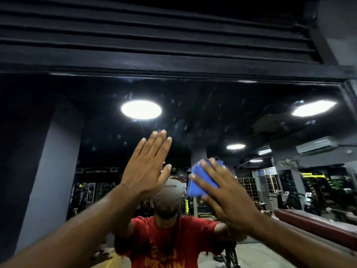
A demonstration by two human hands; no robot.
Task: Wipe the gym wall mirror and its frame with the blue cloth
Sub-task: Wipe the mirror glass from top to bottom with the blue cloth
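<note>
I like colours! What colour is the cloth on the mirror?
Blue. The cloth shows under the right hand in the head view.

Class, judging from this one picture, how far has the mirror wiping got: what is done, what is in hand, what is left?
Done: no patch plainly looks finished. In hand: the right hand presses the folded blue cloth flat on the wall mirror glass, the left hand flat beside it. Left: pale smudges above the hands, and the black top frame, not yet reached.
</note>
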